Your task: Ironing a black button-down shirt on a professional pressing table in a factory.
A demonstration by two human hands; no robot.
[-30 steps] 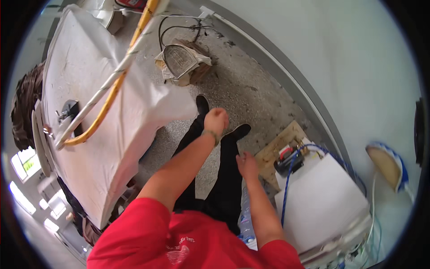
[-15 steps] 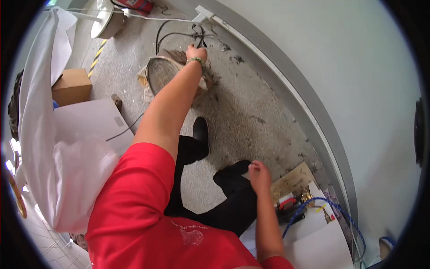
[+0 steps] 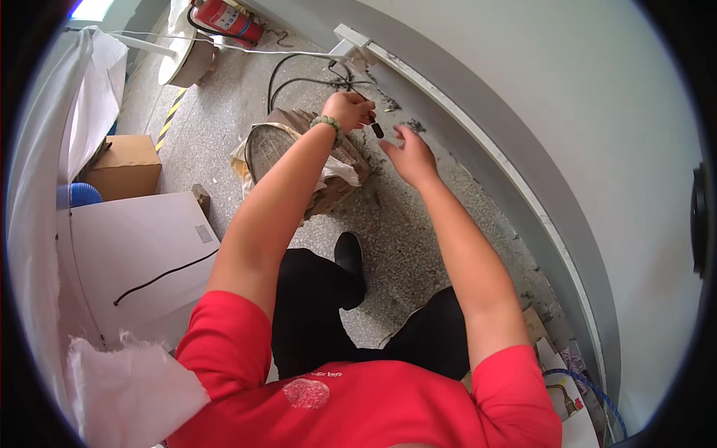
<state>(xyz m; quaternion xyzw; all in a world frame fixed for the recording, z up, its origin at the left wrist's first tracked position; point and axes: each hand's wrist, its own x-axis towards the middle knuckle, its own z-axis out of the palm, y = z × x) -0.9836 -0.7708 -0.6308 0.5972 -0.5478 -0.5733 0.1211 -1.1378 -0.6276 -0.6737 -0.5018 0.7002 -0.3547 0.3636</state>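
Left hand: closed, pinching the end of a thin black cable, a small dark plug dangling just below the fingers.
Right hand: spread, palm open, just beside the plug, not touching it.
Cable: loops over the concrete floor toward the wall.
Below the hands: round wire guard on a wrapped bundle.
Farther off: cardboard box, red fire extinguisher.

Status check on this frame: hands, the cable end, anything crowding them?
Left hand pinching black cable, its dark plug end dangling. Right hand open beside the plug, not touching. Wire fan guard on cardboard directly below.
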